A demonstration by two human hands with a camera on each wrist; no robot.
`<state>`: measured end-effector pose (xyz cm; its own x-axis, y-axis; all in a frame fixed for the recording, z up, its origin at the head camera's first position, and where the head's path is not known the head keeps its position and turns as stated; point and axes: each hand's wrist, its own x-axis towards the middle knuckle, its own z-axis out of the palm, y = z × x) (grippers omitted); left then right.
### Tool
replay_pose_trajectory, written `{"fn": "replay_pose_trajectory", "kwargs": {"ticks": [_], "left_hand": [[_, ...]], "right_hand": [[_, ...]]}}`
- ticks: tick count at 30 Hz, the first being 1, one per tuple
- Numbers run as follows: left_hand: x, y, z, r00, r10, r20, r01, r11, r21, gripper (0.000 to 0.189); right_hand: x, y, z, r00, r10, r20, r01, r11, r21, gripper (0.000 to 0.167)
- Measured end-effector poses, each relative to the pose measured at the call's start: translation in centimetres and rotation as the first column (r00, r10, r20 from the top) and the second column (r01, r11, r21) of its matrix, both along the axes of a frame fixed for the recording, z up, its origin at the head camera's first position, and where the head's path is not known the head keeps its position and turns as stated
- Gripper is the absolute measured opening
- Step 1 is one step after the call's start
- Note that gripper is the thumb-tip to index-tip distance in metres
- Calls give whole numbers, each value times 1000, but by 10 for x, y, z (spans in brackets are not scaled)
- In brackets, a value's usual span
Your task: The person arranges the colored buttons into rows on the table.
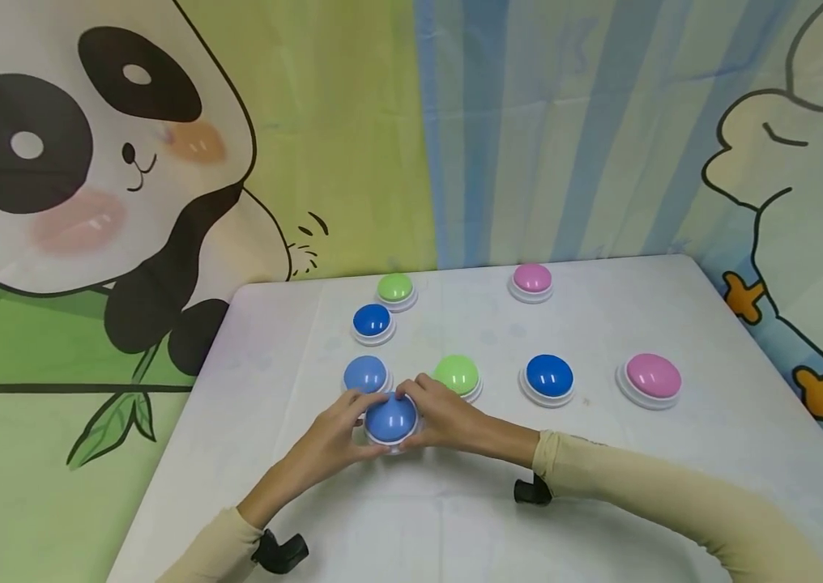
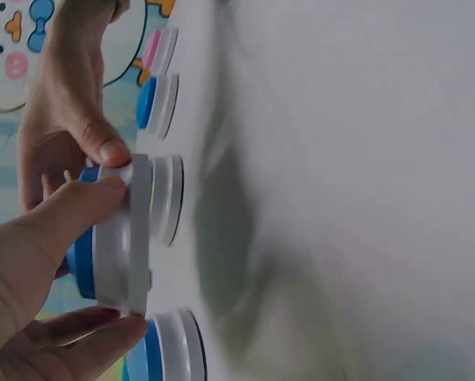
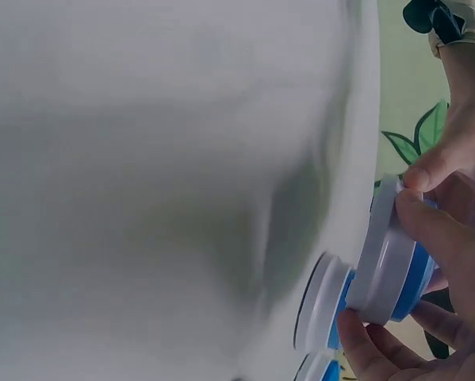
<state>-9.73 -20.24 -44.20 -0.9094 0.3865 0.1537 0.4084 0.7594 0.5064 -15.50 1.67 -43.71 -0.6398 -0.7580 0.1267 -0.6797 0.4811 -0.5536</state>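
Both hands hold one push button (image 1: 391, 419) with a light blue dome and a white base. My left hand (image 1: 327, 441) grips its left side, thumb at the near edge and fingers at the far edge. From the right, my right hand (image 1: 448, 417) grips the same button in the same way. In the left wrist view the button's white base (image 2: 122, 238) stands off the table, a shadow lying below. Just behind it sits another light blue button (image 1: 365, 374). A green button (image 1: 457, 374) lies beyond the right hand's fingers, its near side partly hidden.
On the white table (image 1: 499, 518) stand a dark blue button (image 1: 549, 376) and a pink one (image 1: 654, 376) to the right. Farther back are a second dark blue button (image 1: 372, 321), another green button (image 1: 394, 287) and another pink button (image 1: 532, 278). A printed curtain (image 1: 353, 121) hangs behind.
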Motion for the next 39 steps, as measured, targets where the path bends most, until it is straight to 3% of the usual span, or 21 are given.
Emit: {"fn": "replay_pose_trajectory", "kwargs": {"ticks": [5,14,23,31,39], "left_hand": [[6,-23,-4,997,21,68,-23,999,25,72],[11,-47,-9,993,-9,118,13,999,-33,72],[15,-48,-17,988,-2,153,12,998,-68,73],[21,-40,-24,996,14,87,0,987,-160,74],[19,-42,-22,995,-4,100,17,991,-136,77]], "right_hand": [[2,-26,-7,1000,29,-12,-28,999,19,68],[10,-54,-17,999,44,7,-45,995,90,70],[19,-60,-23,998,53,-33,-47,985,166,71],[24,-62,-32,996,53,-65,-38,976,213,72],[24,-60,-31,994,55,-91,-33,975,221,75]]}}
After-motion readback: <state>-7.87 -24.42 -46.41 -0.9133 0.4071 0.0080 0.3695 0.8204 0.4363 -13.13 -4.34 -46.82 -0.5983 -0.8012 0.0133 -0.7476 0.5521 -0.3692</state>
